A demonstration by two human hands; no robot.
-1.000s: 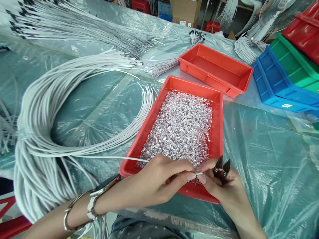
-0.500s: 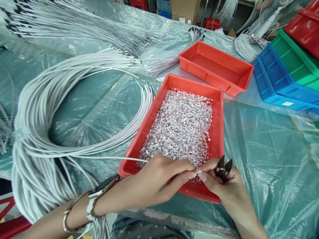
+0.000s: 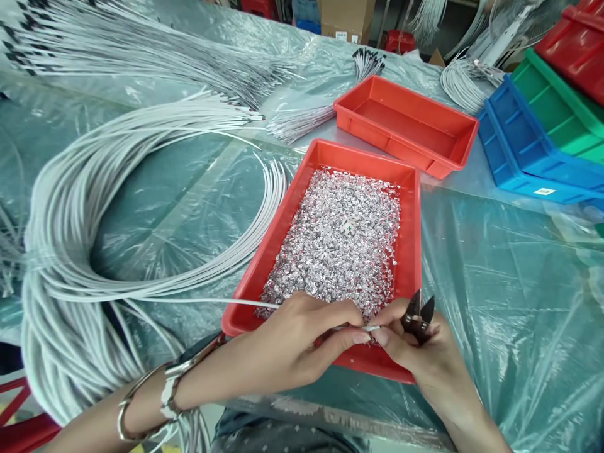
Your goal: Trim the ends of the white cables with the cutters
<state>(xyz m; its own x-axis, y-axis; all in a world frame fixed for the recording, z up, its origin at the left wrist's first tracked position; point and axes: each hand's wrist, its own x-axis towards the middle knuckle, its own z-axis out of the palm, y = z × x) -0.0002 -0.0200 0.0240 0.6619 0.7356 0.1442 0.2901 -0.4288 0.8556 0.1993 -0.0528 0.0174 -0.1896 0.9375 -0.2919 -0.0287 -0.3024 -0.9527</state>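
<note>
My left hand (image 3: pixel 302 340) pinches the end of a thin white cable (image 3: pixel 198 300) that runs in from the big coil on the left. My right hand (image 3: pixel 415 352) holds small black cutters (image 3: pixel 418 313) in its palm, blades pointing up, while its thumb and forefinger pinch the cable's tip (image 3: pixel 372 328) where it meets my left fingers. Both hands hover over the near edge of a red tray (image 3: pixel 271 242) filled with shiny silver foil scraps (image 3: pixel 340 239).
A large coil of white cables (image 3: pixel 70 251) lies on the plastic-covered table at the left, with more cable bundles (image 3: pixel 141 56) behind. An empty red tray (image 3: pixel 406 126) sits beyond. Blue (image 3: pixel 519 151), green and red bins stack at the right.
The hands stay almost still over the tray's near edge, working the cable tip; the view has shifted slightly.
</note>
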